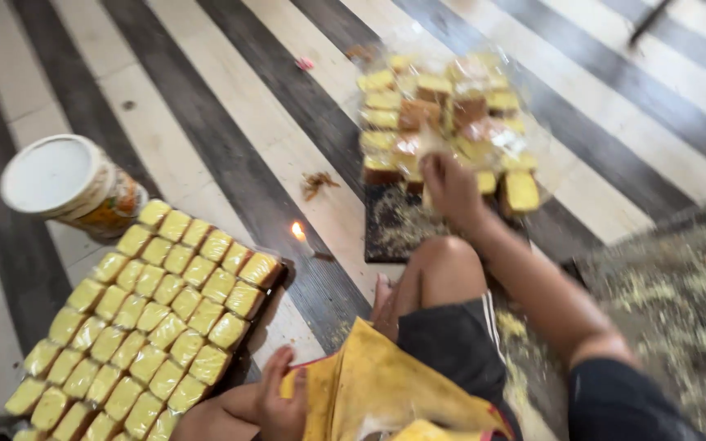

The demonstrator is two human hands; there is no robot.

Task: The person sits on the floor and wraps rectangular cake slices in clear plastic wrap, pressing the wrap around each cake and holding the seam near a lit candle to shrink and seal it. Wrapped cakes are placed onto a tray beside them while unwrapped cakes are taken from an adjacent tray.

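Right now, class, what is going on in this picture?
A person sits on a striped floor. Their right hand reaches into a heap of plastic-wrapped yellow and brown cake slices. Their left hand rests on a yellow bag by a dark tray of neatly rowed wrapped yellow slices. A small lit candle burns between them; a white-lidded tub stands beside the tray.

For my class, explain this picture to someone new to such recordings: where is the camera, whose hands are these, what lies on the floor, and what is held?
One camera, worn on a person's head, looks down at their own bare hands; there is no machine. The person sits on a striped floor. The right hand reaches into a blurred pile of wrapped cake slices. The left hand holds a yellow bag. At left, a tray carries neat rows of wrapped yellow cake pieces. Behind it stands a white-lidded tub. A small lit candle burns between them.
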